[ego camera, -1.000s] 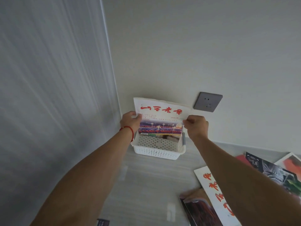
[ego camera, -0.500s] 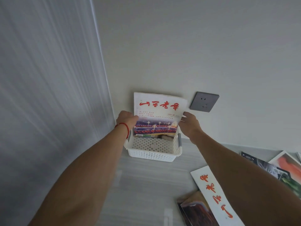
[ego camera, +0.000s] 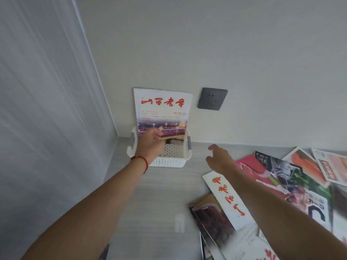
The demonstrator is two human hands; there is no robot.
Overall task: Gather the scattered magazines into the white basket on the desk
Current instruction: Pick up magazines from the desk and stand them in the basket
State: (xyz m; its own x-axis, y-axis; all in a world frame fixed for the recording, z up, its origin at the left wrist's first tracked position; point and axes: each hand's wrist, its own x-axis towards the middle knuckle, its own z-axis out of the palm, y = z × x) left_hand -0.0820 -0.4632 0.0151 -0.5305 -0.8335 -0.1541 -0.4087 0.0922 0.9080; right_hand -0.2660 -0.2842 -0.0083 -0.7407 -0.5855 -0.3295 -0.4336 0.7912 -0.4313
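Note:
A white perforated basket (ego camera: 169, 160) sits in the desk's far left corner against the wall. A white magazine with red characters (ego camera: 163, 111) stands upright in it, leaning on the wall. My left hand (ego camera: 150, 143), with a red string at the wrist, rests over the basket with its fingers at the magazine's lower edge. My right hand (ego camera: 218, 158) hovers open above the desk, right of the basket, holding nothing. Several magazines lie scattered at the right: a white one with red characters (ego camera: 225, 196), a dark-covered one (ego camera: 212, 220), a pink one (ego camera: 249, 164).
A grey wall socket (ego camera: 212, 99) is just right of the standing magazine. A pale curtain (ego camera: 47, 109) hangs along the left side. More overlapping magazines (ego camera: 330, 166) cover the desk's far right. The grey desk (ego camera: 159, 199) shows bare wood-grain between my arms.
My right hand has let go of the magazine and moved right and toward me, fingers spread. The magazine has sunk deeper into the basket. My left hand has shifted to its lower edge.

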